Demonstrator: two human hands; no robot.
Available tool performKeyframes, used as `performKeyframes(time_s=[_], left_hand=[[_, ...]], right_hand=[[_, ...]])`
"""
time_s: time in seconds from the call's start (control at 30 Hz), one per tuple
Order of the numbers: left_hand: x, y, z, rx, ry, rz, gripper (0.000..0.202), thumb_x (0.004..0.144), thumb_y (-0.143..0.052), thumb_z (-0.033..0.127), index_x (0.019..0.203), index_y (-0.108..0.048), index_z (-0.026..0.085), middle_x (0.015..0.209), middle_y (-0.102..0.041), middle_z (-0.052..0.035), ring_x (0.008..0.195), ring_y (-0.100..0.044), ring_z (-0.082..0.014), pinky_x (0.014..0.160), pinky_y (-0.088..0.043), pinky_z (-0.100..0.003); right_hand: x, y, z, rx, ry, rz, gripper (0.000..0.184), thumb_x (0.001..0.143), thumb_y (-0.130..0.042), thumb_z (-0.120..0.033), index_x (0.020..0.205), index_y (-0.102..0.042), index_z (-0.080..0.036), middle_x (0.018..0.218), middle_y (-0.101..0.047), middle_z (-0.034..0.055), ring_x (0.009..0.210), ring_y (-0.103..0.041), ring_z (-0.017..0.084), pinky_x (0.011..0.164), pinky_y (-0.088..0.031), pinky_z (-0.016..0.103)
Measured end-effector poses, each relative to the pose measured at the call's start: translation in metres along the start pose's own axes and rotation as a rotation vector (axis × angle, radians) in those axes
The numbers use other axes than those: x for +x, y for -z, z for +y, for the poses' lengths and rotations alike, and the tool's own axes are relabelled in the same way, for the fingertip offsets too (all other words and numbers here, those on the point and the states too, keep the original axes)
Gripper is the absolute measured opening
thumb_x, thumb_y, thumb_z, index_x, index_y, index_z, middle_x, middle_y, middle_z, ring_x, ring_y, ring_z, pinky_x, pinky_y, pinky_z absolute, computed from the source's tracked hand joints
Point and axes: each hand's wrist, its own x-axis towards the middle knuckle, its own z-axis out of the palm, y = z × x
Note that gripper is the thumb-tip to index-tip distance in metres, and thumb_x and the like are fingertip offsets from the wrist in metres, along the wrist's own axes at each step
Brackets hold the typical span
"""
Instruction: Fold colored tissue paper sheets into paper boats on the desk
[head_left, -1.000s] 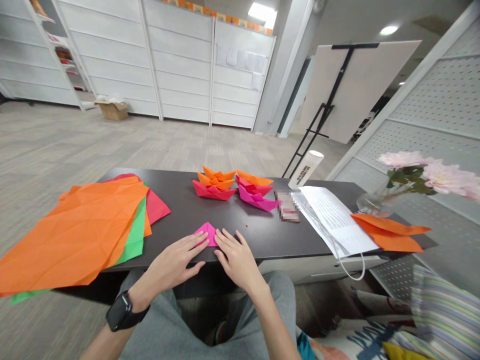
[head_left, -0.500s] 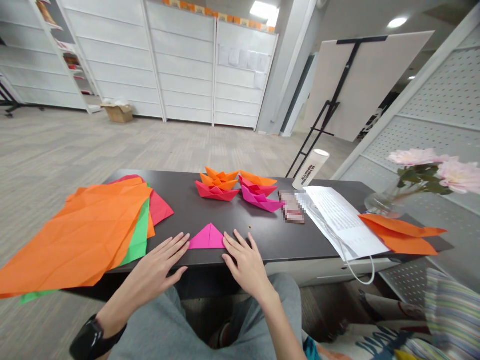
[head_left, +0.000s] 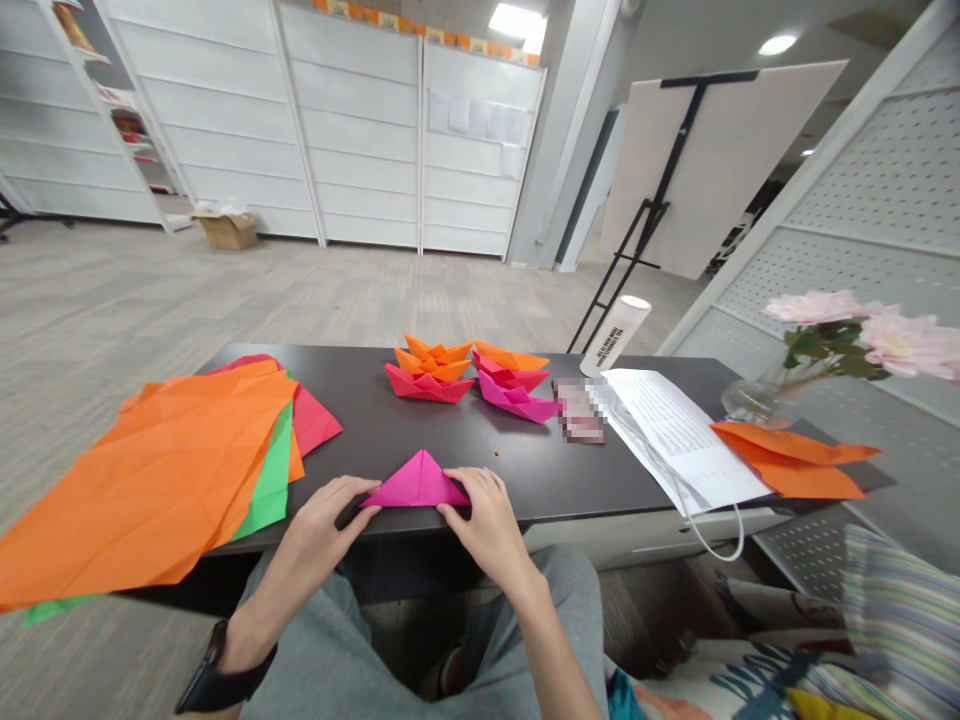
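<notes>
A magenta paper folded into a triangle (head_left: 417, 481) sits at the near edge of the dark table (head_left: 420, 435). My left hand (head_left: 324, 520) pinches its lower left corner with curled fingers. My right hand (head_left: 484, 518) pinches its lower right corner the same way. The triangle is lifted slightly between the two hands. Behind it stand several folded paper boats (head_left: 465, 377) in orange, red and magenta.
Large orange, green and red paper sheets (head_left: 165, 465) overhang the table's left end. On the right lie printed white papers (head_left: 675, 430), orange folded paper (head_left: 791, 460), a glass vase with pink flowers (head_left: 825, 350) and a white tube (head_left: 615, 335). An easel board stands behind.
My hands lay flat, first on the triangle and then beside it; now both have closed on its lower corners and raised it a little off the table.
</notes>
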Motion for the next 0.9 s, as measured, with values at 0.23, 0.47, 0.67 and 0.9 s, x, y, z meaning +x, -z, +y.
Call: performKeyframes(time_s=[0.23, 0.47, 0.67, 0.9], left_hand=[[0.013, 0.019, 0.011, -0.132, 0.038, 0.05, 0.021, 0.089, -0.063, 0.031, 0.109, -0.063, 0.024, 0.092, -0.069, -0.0006, 0.089, -0.068, -0.0197, 0.084, -0.055, -0.033], [0.063, 0.017, 0.015, -0.406, 0.139, 0.089, 0.072, 0.075, -0.077, 0.035, 0.138, -0.043, 0.028, 0.139, -0.049, -0.0108, 0.121, -0.057, -0.0275, 0.09, -0.056, -0.04], [0.123, -0.008, 0.004, -0.787, 0.218, -0.002, 0.071, 0.073, -0.079, 0.039, 0.133, -0.044, 0.019, 0.128, -0.061, -0.0138, 0.115, -0.062, -0.0297, 0.095, -0.054, -0.043], [0.128, -0.024, -0.014, -0.955, 0.312, -0.081, 0.056, 0.073, -0.08, 0.036, 0.119, -0.057, 0.017, 0.124, -0.067, -0.0118, 0.11, -0.065, -0.0273, 0.096, -0.053, -0.042]], right_hand=[[0.015, 0.001, -0.013, 0.239, -0.061, 0.116, 0.014, 0.08, -0.072, -0.022, 0.093, -0.068, -0.023, 0.115, -0.062, 0.0067, 0.108, -0.059, 0.024, 0.096, -0.045, 0.039], [0.053, -0.002, -0.004, 0.776, -0.151, 0.01, 0.014, 0.082, -0.07, -0.034, 0.086, -0.066, -0.021, 0.085, -0.069, 0.001, 0.081, -0.064, 0.019, 0.078, -0.05, 0.032], [0.104, -0.012, 0.009, 1.098, -0.196, -0.005, 0.039, 0.07, -0.08, -0.039, 0.102, -0.066, -0.021, 0.096, -0.074, 0.0038, 0.09, -0.068, 0.022, 0.089, -0.051, 0.037], [0.101, -0.023, 0.02, 1.066, -0.232, 0.12, 0.035, 0.072, -0.078, -0.04, 0.098, -0.064, -0.021, 0.096, -0.074, 0.0036, 0.088, -0.068, 0.02, 0.086, -0.052, 0.034]])
